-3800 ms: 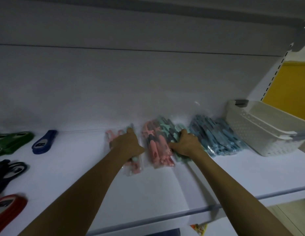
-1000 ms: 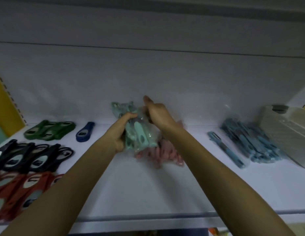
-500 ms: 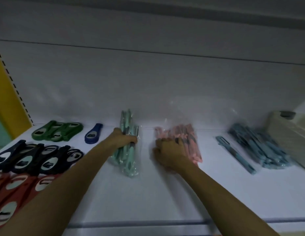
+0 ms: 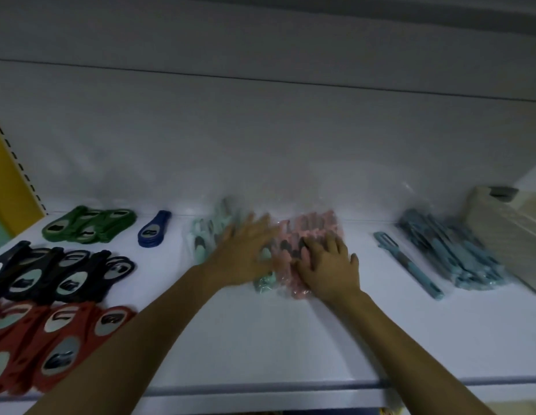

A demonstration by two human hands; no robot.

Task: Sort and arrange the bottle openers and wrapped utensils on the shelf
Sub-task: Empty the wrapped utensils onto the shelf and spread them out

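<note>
On the left of the shelf (image 4: 260, 339) the bottle openers are lying in colour groups: red openers (image 4: 51, 348) nearest me, black openers (image 4: 60, 274) behind them, green openers (image 4: 87, 224) and one blue opener (image 4: 154, 229) at the back. I am pressing my left hand (image 4: 245, 256), fingers spread flat and gripping nothing, on the mint wrapped utensils (image 4: 203, 244), and my right hand (image 4: 329, 268), likewise flat and splayed, on the pink wrapped utensils (image 4: 314, 227) just beside them. To do this well I am thinking I should be pushing down evenly and keeping the slippery wrappers from sliding across each other, so mint and pink are staying separate. Further right a single blue utensil (image 4: 407, 263) is lying apart from the blue utensil pile (image 4: 449, 253). Half a second ago my left hand was clutching the mint bundle on edge and the right was curled; now both are flattened, and the two piles are sitting closer
</note>
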